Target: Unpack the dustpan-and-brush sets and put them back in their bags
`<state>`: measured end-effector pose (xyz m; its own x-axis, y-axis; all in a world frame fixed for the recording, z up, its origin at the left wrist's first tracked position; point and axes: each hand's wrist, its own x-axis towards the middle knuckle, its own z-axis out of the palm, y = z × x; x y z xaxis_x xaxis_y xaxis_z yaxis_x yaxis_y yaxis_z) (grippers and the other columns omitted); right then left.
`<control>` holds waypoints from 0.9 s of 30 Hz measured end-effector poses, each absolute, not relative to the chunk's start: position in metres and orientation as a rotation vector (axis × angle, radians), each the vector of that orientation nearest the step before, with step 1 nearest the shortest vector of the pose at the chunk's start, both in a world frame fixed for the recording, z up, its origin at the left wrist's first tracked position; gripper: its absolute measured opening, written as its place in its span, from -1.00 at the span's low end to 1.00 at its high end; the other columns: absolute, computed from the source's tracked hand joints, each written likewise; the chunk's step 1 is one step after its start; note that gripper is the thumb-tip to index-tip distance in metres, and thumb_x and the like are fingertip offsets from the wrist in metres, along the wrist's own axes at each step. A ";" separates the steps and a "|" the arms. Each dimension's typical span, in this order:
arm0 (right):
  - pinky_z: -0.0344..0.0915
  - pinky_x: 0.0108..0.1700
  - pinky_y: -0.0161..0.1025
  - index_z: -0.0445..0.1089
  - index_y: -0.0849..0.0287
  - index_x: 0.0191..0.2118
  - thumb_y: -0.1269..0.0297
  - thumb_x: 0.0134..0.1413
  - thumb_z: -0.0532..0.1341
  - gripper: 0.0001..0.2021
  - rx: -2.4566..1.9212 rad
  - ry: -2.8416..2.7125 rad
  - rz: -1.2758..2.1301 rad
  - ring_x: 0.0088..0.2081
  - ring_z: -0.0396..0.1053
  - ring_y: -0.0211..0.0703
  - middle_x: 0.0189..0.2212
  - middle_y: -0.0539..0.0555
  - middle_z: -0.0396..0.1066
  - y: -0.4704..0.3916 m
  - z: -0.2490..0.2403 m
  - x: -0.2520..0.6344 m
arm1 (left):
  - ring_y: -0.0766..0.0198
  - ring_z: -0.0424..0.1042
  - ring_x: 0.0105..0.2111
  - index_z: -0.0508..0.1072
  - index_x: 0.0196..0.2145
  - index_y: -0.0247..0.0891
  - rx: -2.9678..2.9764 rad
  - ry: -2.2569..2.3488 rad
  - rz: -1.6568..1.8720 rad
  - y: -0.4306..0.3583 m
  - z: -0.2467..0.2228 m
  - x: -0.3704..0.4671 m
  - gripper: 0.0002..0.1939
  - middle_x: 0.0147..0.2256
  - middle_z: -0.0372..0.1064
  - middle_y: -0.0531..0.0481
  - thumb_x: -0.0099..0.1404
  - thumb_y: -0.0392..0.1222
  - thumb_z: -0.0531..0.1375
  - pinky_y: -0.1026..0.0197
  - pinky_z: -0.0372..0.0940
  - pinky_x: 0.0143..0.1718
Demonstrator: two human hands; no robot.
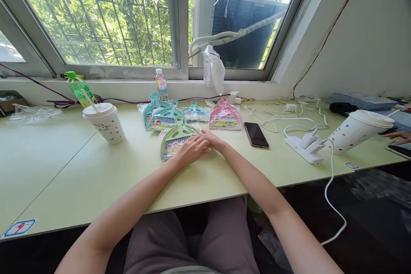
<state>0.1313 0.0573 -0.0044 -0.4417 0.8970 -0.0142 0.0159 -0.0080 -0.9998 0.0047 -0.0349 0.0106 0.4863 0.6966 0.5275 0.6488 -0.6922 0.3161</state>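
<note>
Grip of left hand (194,146): fingers loosely bent, laid over the right end of the green dustpan-and-brush set (178,138); impossible to tell whether closed on it. Grip of right hand (210,137): partly covered by the left, placed at the same end; opening and hold likewise impossible to tell. Green set: in clear wrap on the bench (128,180), handle directed toward the window (184,30). To the right: black phone (256,135), screen up; next, white power strip (300,149) with plugs inserted; beyond, dotted right cup (356,135). To the left: lidded left cup (109,126) with straw. Behind the green set, from left to right: left teal set (155,102), overlapped in view by front teal set (171,111); small teal set (193,112); pink set (225,114). Farther back: green-capped bottle (78,87), white-capped bottle (161,87), white packet (212,68) near the glass. Outside: boxy unit (244,15) with pale hoses, foliage (96,17) behind bars.
</note>
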 end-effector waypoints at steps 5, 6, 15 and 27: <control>0.36 -0.25 -0.30 0.39 0.10 -0.09 0.27 -0.07 0.31 -0.66 -0.830 -1.413 1.511 -0.26 0.43 -0.18 -0.30 -0.02 0.50 0.067 0.006 0.140 | -0.03 0.13 0.20 0.30 -0.02 -0.16 2.069 1.739 1.802 -0.026 0.021 -0.018 -0.74 0.14 0.23 -0.20 0.39 -0.04 0.06 -0.17 -0.06 0.24; 0.37 -0.19 -0.27 0.38 0.08 -0.06 0.26 -0.06 0.30 -0.64 -0.832 -1.384 1.477 -0.22 0.44 -0.16 -0.26 -0.01 0.51 0.070 0.008 0.143 | -0.03 0.09 0.23 0.27 0.01 -0.16 1.902 1.774 1.933 -0.020 0.022 -0.025 -0.70 0.17 0.18 -0.20 0.37 -0.04 0.09 -0.16 -0.09 0.26; 0.23 0.17 -0.16 0.36 0.00 0.06 0.04 0.11 0.22 -0.60 -0.808 -1.492 1.224 0.10 0.32 -0.09 -0.04 0.02 0.46 0.074 0.007 0.154 | 0.02 0.50 -0.16 0.40 -0.03 -0.25 1.012 1.163 1.446 0.022 -0.001 -0.058 -0.49 -0.18 0.50 -0.15 0.11 0.00 0.32 0.03 0.43 -0.16; 0.26 0.04 -0.06 0.41 0.10 -0.13 0.04 0.25 0.13 -0.73 -0.835 -2.146 0.099 -0.04 0.33 0.01 -0.08 0.19 0.35 0.057 0.014 0.154 | 0.21 0.54 -0.40 0.44 -0.14 -0.29 0.630 0.953 1.572 0.015 -0.002 -0.052 -0.71 -0.40 0.54 -0.02 0.15 -0.28 0.32 0.12 0.50 -0.26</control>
